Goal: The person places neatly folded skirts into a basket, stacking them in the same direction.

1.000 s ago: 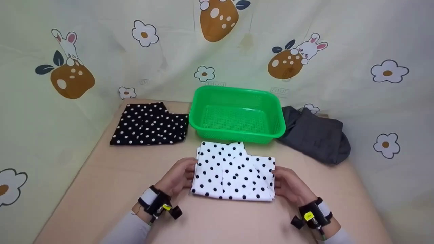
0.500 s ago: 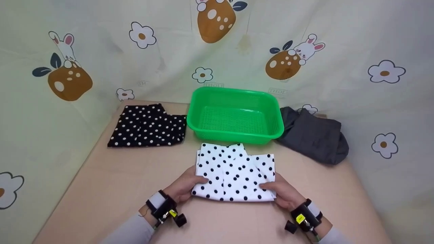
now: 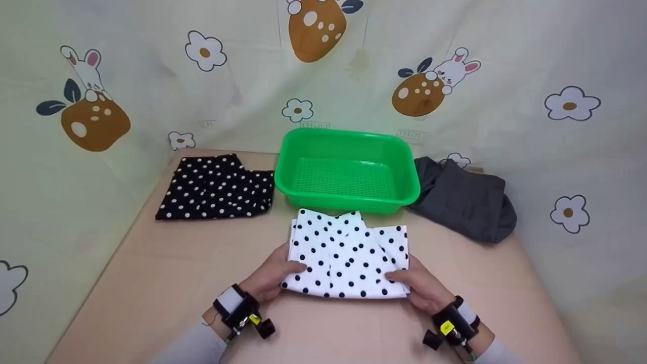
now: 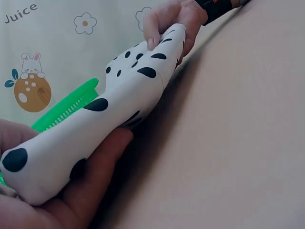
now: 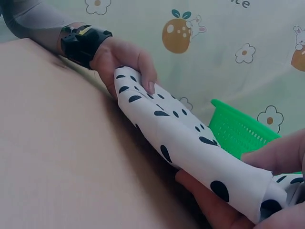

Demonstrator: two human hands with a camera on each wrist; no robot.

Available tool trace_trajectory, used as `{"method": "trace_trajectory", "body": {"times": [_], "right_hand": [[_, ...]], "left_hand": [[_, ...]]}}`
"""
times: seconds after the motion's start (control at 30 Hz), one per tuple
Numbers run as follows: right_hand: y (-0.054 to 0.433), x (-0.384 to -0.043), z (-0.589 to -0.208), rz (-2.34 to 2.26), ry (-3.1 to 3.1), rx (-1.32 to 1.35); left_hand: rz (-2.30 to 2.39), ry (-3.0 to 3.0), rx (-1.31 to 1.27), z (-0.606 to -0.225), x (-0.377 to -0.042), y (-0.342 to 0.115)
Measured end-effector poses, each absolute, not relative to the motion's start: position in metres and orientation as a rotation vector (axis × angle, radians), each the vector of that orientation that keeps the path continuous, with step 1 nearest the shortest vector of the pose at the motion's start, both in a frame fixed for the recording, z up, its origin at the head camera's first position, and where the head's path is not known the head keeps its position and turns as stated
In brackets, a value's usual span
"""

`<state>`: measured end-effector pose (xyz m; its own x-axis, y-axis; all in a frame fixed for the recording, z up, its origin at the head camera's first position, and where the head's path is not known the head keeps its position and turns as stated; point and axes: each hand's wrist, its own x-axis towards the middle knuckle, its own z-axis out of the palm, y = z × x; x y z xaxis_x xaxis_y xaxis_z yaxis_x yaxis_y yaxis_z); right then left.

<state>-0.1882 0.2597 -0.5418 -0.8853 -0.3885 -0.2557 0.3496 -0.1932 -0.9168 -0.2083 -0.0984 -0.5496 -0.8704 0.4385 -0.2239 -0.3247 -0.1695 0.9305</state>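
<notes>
A folded white garment with black polka dots [image 3: 349, 258] is held between both hands in front of the green basket. My left hand [image 3: 270, 273] grips its left side, thumb on top and fingers underneath. On the opposite side my right hand [image 3: 424, 283] holds it the same way, thumb over the dotted face. In the left wrist view the garment's [image 4: 119, 100] thick folded front edge stands off the table, with fingers and a dark shadow below. The right wrist view shows the same rolled-looking edge of the garment [image 5: 181, 133].
Behind the garment stands a green plastic basket [image 3: 349, 199] with a perforated floor. A folded black garment with white dots [image 3: 215, 189] lies to its left. At its right, a dark grey folded garment [image 3: 465, 202] lies close against it. A printed curtain [image 3: 242, 101] hangs behind the table.
Both hands were at the garment's sides; their thumbs have since come over its top and they now grip it. The garment has shifted only slightly in view, along with the whole scene.
</notes>
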Motion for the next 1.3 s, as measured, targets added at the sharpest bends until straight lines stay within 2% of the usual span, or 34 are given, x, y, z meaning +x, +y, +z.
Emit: {"method": "trace_trajectory", "body": {"times": [0.3, 0.73, 1.0, 1.3], "right_hand": [[0.259, -0.179, -0.526, -2.148, 1.632, -0.04], [0.255, -0.17, -0.503, -2.271, 1.593, -0.221], [0.261, -0.184, -0.48, -2.292, 1.398, -0.516], [0.263, -0.204, -0.438, -2.373, 1.487, -0.474]], "left_hand": [[2.142, 1.563, 0.254, -0.534, -0.206, -0.105], [2.213, 1.514, 0.409, -0.509, -0.202, -0.115], [2.231, 1.457, 0.474, -0.479, -0.21, -0.115], [2.288, 1.406, 0.572, -0.437, -0.234, -0.105]]}}
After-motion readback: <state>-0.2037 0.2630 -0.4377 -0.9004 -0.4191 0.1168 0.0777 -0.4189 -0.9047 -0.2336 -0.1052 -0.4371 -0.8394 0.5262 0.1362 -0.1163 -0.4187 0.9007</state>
